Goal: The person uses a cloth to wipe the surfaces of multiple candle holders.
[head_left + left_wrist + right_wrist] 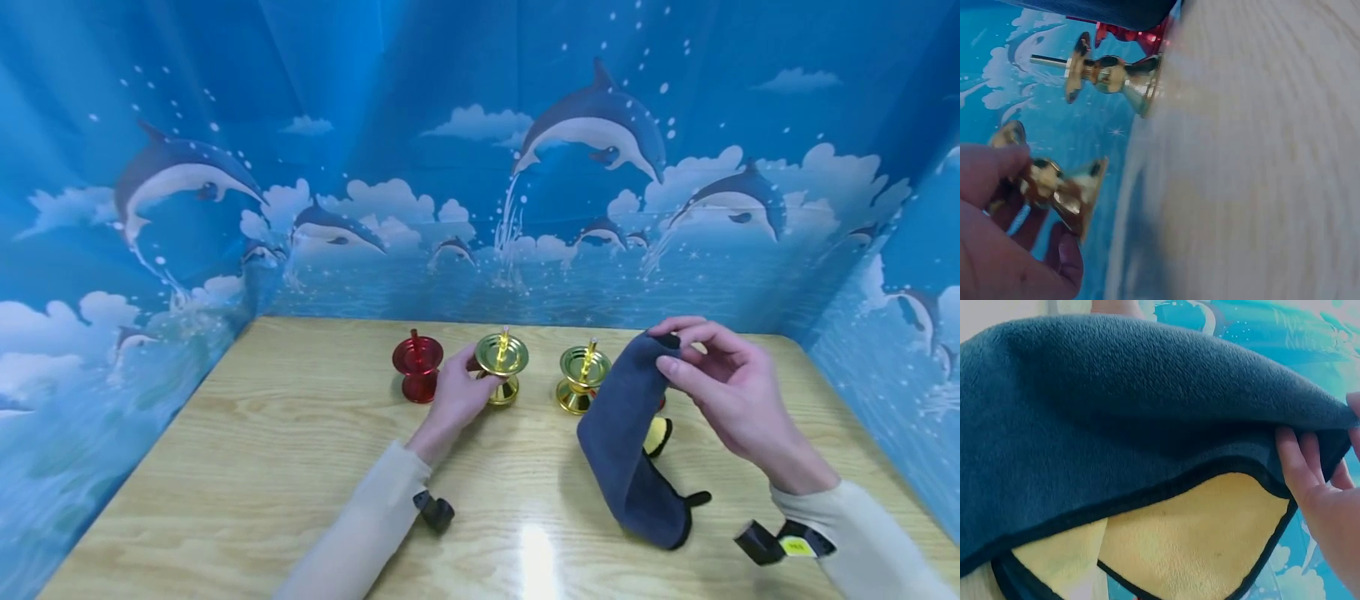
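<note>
My left hand [459,393] grips a shiny gold candle holder [506,390], thumb and fingers around its upper stem below the dish. In the left wrist view, the base of this gold candle holder [1088,194] sits slightly off the tabletop. From my right hand [738,396] hangs a dark blue-grey cloth [621,425] with black edging, pinched at its top corner between thumb and fingers. The yellow underside of the cloth [1194,540] shows in the right wrist view. A second gold candle holder [576,396] stands between the held one and the cloth.
A red candle holder [418,358] stands left of my left hand. Another red one [1147,39] is mostly hidden behind the cloth. The light wooden table [300,433] meets a blue dolphin-print backdrop [435,83] at the back and sides.
</note>
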Demonstrator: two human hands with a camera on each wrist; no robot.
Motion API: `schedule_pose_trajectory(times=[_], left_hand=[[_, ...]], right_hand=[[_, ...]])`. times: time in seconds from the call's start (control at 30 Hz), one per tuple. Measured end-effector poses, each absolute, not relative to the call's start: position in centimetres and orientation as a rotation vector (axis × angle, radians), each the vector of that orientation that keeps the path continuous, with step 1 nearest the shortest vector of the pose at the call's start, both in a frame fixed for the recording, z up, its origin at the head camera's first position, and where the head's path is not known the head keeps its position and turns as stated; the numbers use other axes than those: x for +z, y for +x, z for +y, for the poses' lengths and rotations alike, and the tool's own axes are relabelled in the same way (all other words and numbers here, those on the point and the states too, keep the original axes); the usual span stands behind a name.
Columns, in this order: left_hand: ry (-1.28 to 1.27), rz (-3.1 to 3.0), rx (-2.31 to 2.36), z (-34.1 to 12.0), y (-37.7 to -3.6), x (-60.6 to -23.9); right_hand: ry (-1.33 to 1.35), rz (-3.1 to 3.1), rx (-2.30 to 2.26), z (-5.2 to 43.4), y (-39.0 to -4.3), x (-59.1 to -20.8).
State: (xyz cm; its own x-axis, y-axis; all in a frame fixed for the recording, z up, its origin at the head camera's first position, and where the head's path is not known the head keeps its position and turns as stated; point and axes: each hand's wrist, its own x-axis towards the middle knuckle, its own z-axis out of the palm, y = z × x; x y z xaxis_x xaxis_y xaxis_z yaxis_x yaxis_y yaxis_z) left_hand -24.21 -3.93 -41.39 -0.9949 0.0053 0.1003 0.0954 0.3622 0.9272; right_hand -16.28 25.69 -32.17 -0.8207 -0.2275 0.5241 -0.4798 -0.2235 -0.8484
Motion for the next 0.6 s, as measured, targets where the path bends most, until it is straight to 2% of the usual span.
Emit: schedule_pose_trajectory(times=[0.23,0.6], left_hand=[[-0.274,-2.428,-1.758,-5.3,-23.1,-39.2],[-0.566,-2.476,-1.675,-6.6,-20.3,-36.4]], right_hand=[[0.694,-1.855,2.068,23.2,-17.0,-32.2],[0.762,-1.945,1.844,19.1,-17.8,-32.4]])
